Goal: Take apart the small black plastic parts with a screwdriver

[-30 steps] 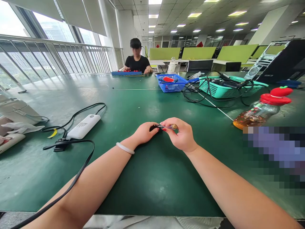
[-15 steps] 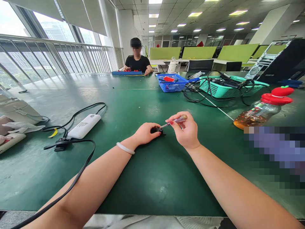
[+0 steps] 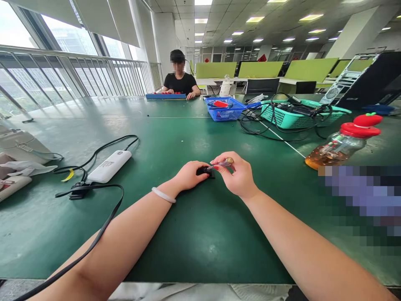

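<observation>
Here in the head view, the action sits right at the middle of the frame, over the green table (image 3: 188,234): the left hand (image 3: 190,175), a white bracelet (image 3: 163,195) round its wrist, has a small black part (image 3: 206,171) pinched between thumb and fingers, low against the tabletop. Just right of it comes the right hand (image 3: 238,175), fingers closed on the handle of a screwdriver (image 3: 226,162), the tool slanting down and left, its thin shaft reaching the black part; whether the tip sits in a screw is too small to tell. Over to the left of the frame, a white power bank (image 3: 109,166) lies at an angle, with a black cable (image 3: 97,151) looping behind it and a yellow tag (image 3: 68,175) just beside it. Swing to the upper middle, and there's a person (image 3: 181,82) in a black top at the far end, both hands by a blue tray (image 3: 166,96) with red pieces along it. Right of them stands a blue basket (image 3: 224,110) with something red inside, then a green basket (image 3: 291,116) heaped with black cords, some spilling over onto the table. And at the right of the frame, a glass jar (image 3: 340,147) with a red lid leans over, amber liquid pooled low in it.
</observation>
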{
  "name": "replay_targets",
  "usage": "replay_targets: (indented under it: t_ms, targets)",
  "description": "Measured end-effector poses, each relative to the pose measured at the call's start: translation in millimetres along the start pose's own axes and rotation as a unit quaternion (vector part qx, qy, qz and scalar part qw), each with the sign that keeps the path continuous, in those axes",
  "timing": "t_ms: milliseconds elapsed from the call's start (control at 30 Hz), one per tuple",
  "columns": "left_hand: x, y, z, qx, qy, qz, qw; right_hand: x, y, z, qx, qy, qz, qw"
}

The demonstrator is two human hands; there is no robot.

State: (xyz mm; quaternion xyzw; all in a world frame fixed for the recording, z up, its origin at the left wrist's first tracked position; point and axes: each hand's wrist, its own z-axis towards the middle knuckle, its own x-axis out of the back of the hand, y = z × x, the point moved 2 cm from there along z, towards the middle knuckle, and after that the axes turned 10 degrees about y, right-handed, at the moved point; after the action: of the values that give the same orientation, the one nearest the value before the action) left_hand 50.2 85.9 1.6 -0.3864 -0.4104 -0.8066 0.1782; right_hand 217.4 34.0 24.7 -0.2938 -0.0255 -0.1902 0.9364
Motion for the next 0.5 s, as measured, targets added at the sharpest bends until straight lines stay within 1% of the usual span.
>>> replay_targets:
  t_ms: [133, 267, 333, 500]
  targets:
    - [0.8, 0.8, 1.3, 0.003, -0.001, 0.0, 1.0, -2.7, -6.5, -0.8, 0.079, -0.036, -0.045, 0.995]
    - [1.2, 0.7, 2.7, 0.016, 0.0, -0.009, 1.0, -5.3, -10.1, -1.2, 0.144, -0.062, -0.037, 0.987]
    - [1.1, 0.2, 3.1, 0.024, 0.0, -0.01, 1.0, -6.4, -10.5, -1.4, 0.16, -0.075, -0.035, 0.984]
    - [0.8, -1.4, 3.5, 0.035, 0.004, -0.024, 0.999, -8.7, -9.8, -2.8, 0.166, -0.105, -0.036, 0.98]
